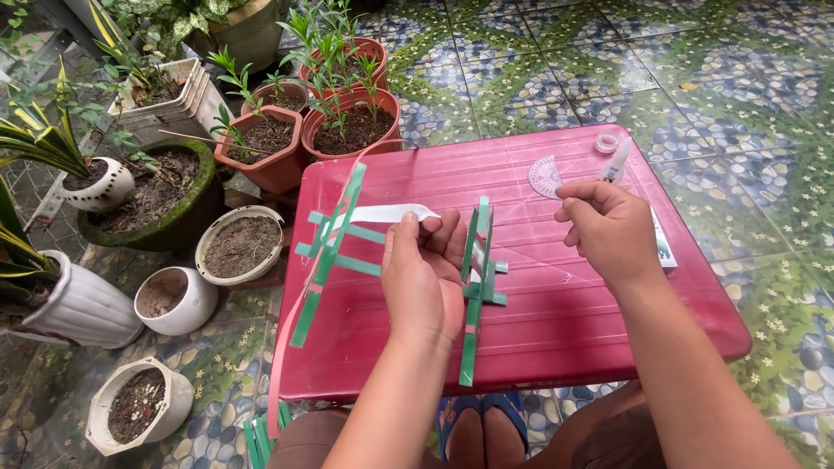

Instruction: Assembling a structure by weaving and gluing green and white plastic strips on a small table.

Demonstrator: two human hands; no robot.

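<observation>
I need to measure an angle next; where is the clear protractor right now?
In the head view, the protractor lies flat on the far right part of the red table, just beyond the right hand and near a small tape roll.

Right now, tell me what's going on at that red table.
A person sits at a low red plastic table outdoors, beside potted plants. The left hand pinches a white strip that runs over a lattice of green strips lying on the table. The right hand is raised, holding a small white tube. A clear protractor and a small clear roll of tape lie near the far edge.
</observation>
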